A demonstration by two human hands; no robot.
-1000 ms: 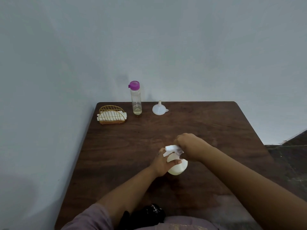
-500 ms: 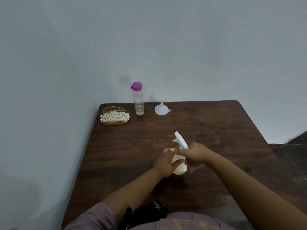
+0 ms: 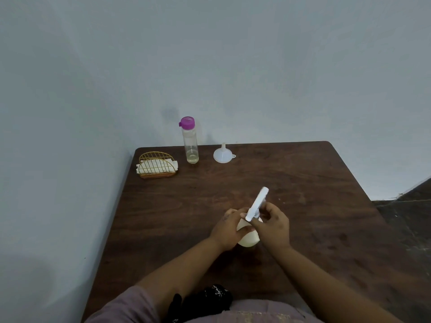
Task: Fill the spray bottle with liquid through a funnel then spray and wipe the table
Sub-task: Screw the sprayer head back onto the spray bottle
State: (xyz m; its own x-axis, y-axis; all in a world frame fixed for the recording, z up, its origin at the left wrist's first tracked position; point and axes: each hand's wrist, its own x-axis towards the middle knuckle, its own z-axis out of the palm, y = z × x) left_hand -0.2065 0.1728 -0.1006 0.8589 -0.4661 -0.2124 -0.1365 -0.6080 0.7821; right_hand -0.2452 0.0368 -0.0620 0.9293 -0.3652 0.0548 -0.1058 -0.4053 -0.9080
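Note:
A round white spray bottle (image 3: 249, 238) stands on the dark wooden table (image 3: 314, 217) near its middle. My left hand (image 3: 229, 228) grips the bottle's body from the left. My right hand (image 3: 274, 226) holds the white spray head (image 3: 257, 203) at the bottle's neck, with the nozzle pointing up and away. At the back of the table stands a clear bottle with a purple cap (image 3: 190, 142), a little yellowish liquid at its bottom. A white funnel (image 3: 222, 155) sits upside down to its right.
A gold wire holder with white napkins (image 3: 157, 166) stands at the back left corner. A pale wall runs along the table's back and left sides. Dark floor (image 3: 410, 220) shows past the right edge. A black object (image 3: 205, 301) lies at my lap.
The spray head has turned in my right hand, its nozzle swinging from left to pointing away and to the right. My left hand has stayed on the bottle.

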